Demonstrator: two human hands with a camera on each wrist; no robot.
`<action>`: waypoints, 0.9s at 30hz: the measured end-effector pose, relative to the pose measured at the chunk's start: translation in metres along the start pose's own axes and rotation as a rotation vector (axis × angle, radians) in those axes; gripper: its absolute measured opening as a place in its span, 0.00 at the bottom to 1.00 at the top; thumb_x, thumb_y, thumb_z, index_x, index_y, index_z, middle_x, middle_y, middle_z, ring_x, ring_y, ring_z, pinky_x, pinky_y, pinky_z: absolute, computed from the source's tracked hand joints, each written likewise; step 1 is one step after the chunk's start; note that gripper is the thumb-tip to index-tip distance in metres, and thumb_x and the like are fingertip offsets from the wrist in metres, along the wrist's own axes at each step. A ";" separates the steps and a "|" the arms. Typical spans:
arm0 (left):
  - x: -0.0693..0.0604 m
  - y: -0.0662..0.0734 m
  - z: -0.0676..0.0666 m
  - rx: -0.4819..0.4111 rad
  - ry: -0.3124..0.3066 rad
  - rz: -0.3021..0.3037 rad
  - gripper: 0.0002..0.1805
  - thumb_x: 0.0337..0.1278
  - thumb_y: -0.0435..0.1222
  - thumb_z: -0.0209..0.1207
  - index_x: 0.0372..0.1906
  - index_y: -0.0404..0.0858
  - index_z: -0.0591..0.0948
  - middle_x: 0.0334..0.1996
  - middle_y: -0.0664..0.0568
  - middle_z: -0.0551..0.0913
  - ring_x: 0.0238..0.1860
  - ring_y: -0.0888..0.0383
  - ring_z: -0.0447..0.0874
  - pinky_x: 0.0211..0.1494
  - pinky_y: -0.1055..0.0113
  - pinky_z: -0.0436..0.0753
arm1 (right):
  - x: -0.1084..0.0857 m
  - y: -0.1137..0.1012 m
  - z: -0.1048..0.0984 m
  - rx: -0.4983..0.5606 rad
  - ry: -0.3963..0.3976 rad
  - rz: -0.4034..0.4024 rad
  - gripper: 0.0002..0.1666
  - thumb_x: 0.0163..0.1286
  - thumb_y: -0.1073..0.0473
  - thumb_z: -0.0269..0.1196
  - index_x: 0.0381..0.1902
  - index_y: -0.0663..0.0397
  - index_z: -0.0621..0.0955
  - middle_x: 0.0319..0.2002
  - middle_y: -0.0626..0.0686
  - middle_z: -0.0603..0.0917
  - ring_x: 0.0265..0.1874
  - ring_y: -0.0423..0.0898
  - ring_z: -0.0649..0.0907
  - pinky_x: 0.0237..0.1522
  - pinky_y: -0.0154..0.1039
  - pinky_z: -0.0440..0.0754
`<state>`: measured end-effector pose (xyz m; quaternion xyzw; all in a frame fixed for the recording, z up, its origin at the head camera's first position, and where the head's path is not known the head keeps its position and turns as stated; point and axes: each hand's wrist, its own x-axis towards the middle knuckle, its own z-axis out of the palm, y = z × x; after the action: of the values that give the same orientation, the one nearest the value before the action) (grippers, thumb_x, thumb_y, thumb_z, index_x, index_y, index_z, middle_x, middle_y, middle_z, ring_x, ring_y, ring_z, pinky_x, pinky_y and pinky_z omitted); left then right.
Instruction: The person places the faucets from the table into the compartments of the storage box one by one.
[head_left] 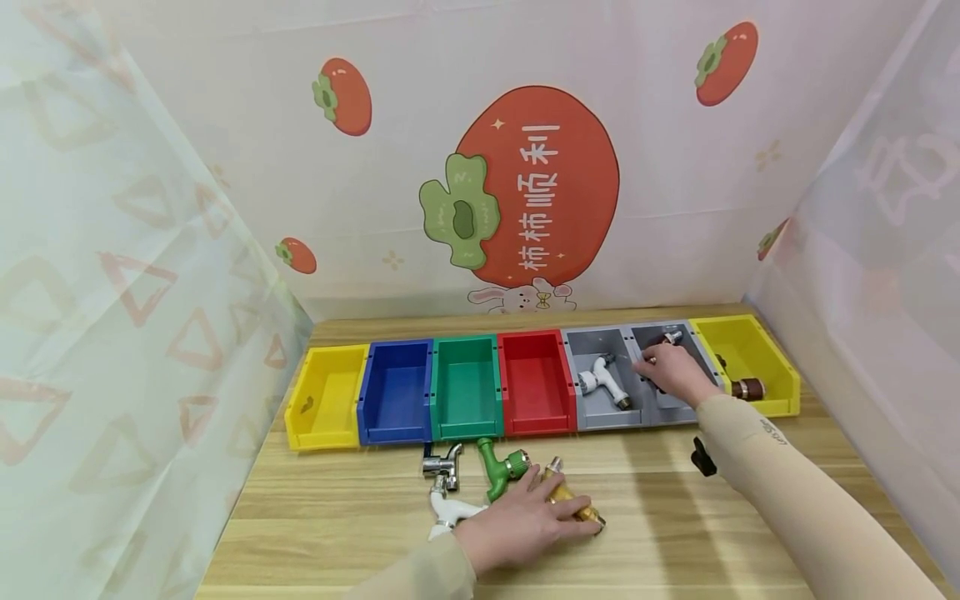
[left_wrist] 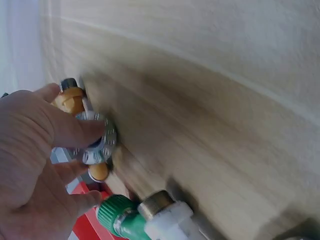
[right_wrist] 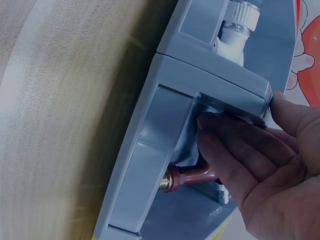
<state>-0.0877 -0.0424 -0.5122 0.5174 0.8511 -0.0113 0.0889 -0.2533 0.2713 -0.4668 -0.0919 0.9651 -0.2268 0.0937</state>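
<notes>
My left hand is over a brass-yellow faucet on the table, its thumb and fingers around the body; in the left wrist view the thumb lies across a ribbed metal ring. Just left of it lie a green faucet, a white faucet and a chrome faucet. My right hand reaches into the right grey bin. In the right wrist view its fingers are extended beside a dark red faucet in that bin, the thumb at the bin's rim. The fingers partly hide this faucet.
A row of bins spans the table's back: yellow, blue, green, red, two grey, and yellow. The left grey bin holds a white faucet; the right yellow one, a brown faucet. A black piece is by my right forearm.
</notes>
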 end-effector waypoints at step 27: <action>0.032 0.027 0.010 0.104 0.097 -0.190 0.30 0.63 0.72 0.49 0.65 0.68 0.78 0.75 0.56 0.68 0.74 0.39 0.66 0.66 0.39 0.76 | -0.004 -0.003 0.001 -0.002 -0.007 0.036 0.29 0.79 0.54 0.59 0.61 0.79 0.76 0.55 0.75 0.81 0.50 0.66 0.84 0.52 0.62 0.83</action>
<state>-0.0767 -0.0030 -0.5252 0.4384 0.8977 -0.0388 0.0189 -0.2492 0.2691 -0.4662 -0.0754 0.9665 -0.2236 0.1009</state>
